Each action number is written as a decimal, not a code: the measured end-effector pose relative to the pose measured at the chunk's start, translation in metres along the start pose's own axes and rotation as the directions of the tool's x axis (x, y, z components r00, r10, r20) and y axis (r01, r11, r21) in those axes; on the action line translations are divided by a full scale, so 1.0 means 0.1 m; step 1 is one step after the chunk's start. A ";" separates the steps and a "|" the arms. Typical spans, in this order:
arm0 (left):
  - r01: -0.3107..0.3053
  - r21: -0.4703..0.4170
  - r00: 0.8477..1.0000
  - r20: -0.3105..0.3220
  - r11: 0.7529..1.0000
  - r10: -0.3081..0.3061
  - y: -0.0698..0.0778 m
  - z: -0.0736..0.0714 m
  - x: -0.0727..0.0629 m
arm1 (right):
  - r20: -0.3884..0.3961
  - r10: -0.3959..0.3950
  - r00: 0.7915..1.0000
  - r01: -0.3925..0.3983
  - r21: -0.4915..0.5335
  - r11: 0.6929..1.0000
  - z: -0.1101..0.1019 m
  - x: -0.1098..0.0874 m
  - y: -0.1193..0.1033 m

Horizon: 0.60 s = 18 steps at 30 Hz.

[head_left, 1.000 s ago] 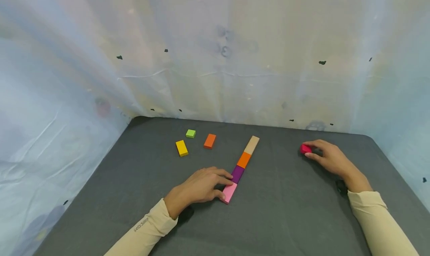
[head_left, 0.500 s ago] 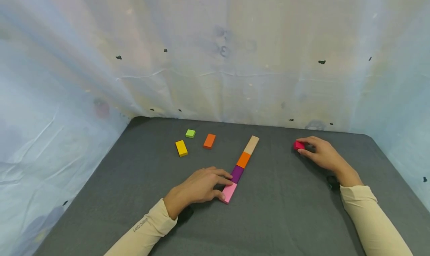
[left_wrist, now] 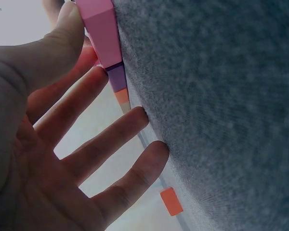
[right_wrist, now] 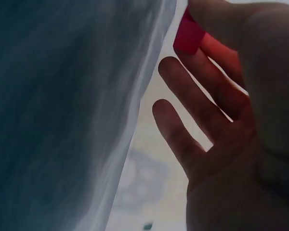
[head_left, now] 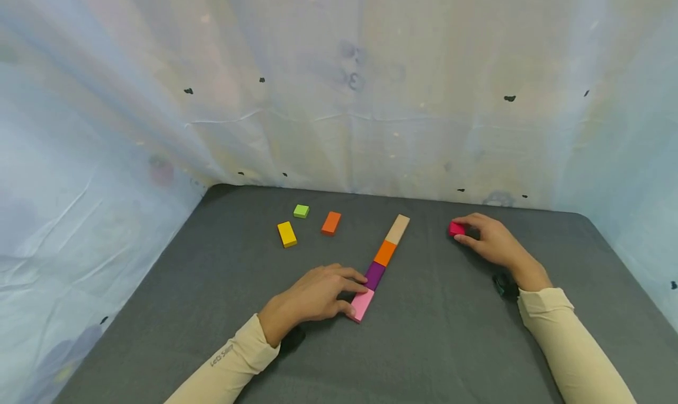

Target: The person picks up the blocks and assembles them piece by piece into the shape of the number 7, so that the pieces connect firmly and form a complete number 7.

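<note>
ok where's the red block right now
In the head view, the red block is right of centre, pinched in the right hand; its nearest neighbour is the beige block to its left.

A dark grey woven-cloth tabletop (head_left: 424, 351) spreads beneath both grips. Beyond them hangs a pale, creased sheet (head_left: 328, 139) dotted with small irregular black patches (head_left: 509, 98), a faint grey ring-shaped print (head_left: 498, 198) low on it beyond the right grip. Left of the left grip rises a wrinkled bluish-white sheet (head_left: 53, 174) bearing a blurred reddish round print (head_left: 161, 170).
</note>
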<state>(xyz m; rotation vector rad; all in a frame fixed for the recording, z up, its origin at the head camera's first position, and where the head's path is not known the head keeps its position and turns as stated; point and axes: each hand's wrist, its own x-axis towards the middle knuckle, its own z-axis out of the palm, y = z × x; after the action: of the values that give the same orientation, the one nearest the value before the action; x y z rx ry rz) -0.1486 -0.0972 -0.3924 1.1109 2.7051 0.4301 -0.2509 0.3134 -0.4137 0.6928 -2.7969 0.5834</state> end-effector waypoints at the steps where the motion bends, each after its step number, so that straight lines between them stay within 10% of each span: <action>1: -0.001 0.001 1.000 -0.002 1.000 0.001 0.00 0.00 0.00 | 0.003 -0.012 1.000 0.012 -0.002 1.000 0.02 0.03 -0.03; 18: -0.022 0.000 1.000 -0.011 1.000 0.022 -0.02 0.00 -0.01 | 0.120 -0.003 0.993 0.022 -0.152 0.988 0.14 0.39 -0.29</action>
<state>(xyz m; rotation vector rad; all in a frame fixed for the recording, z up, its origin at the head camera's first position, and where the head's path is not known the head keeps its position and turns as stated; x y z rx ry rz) -0.1493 -0.0987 -0.3925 1.1423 2.7051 0.4413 -0.2722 0.2684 -0.4062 0.7354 -2.9062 0.3302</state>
